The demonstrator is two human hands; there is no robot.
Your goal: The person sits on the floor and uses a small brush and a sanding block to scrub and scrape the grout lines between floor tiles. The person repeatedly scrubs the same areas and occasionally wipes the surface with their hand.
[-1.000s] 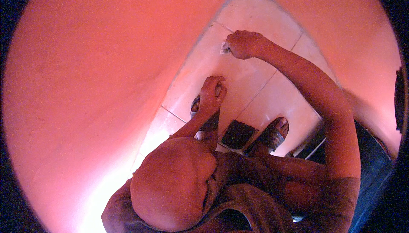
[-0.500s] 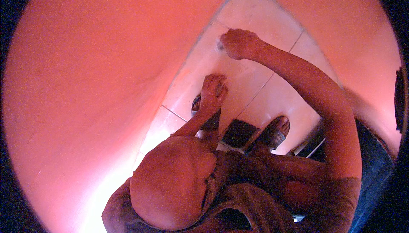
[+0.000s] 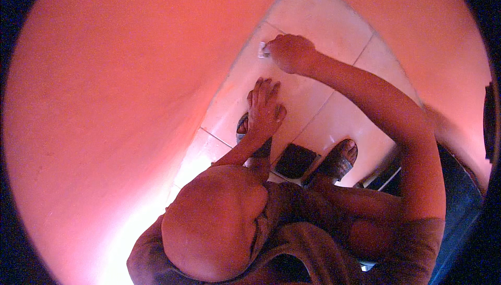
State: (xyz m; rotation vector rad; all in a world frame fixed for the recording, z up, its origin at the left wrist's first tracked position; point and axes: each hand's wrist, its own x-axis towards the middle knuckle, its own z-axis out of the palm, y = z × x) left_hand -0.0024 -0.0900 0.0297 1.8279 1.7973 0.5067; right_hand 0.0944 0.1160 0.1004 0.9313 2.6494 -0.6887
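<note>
Fingers of the right hand (image 3: 291, 54) curled, tips pinching a small pale piece (image 3: 262, 50). Piece sticks out past the fingertips on the left side, low over the tile floor (image 3: 310, 11), near where the floor meets the left wall (image 3: 120, 76). Cannot tell if it touches the tile; exact fingertip contact partly hidden by the hand.

Left hand (image 3: 266, 106): back up, fingers spread a little and pointing away from the body, thumb off to the right side. Nothing visible in its grasp. It sits nearer the body than the right hand, the two well apart. Cannot tell if the palm bears on the floor.

Right arm reaches in a wide bend from the right; left forearm comes out from behind a bare bent knee (image 3: 211, 222). Left foot (image 3: 243, 124) is mostly covered by the left hand and forearm. Right foot (image 3: 348, 151) is in a sandal (image 3: 340, 168), flat on the tile.

Dark squarish object (image 3: 296, 161) lies between the feet; kind unclear. Dark bluish object (image 3: 462, 217) at lower right, beyond the right arm. Right wall (image 3: 417, 29) meets the left one at a corner up top. Both lit pinkish red, strong white glare at lower left.
</note>
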